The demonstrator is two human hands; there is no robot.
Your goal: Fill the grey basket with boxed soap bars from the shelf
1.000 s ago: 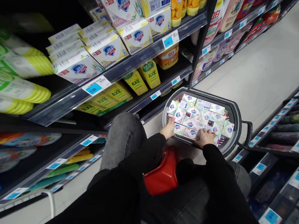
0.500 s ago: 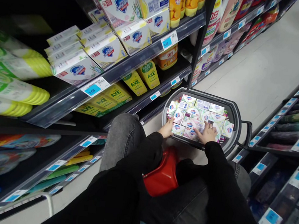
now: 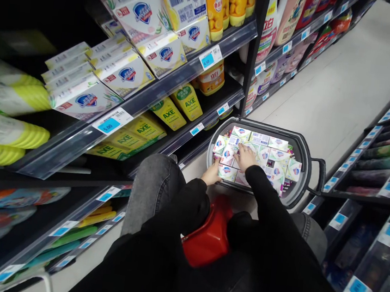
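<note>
A grey shopping basket with a black handle stands on the floor in front of my knees. White soap boxes with blue-and-red logos lie packed in rows inside it. My left hand rests at the basket's near left edge, its fingers stretched against the end of a soap box. Over the left part of the rows, my right hand lies with fingers apart, touching the box tops. Its palm hides some of them. Purple and pink packages show at the rim of the boxes.
Soap boxes are stacked on the left shelf, with yellow AXE bottles below. Another shelf of packaged goods borders the right side. A red object sits between my legs. Tiled floor runs ahead.
My right hand has moved left across the soap boxes, from the middle of the rows toward my left hand. My left hand stays by the left edge. The view has shifted slightly.
</note>
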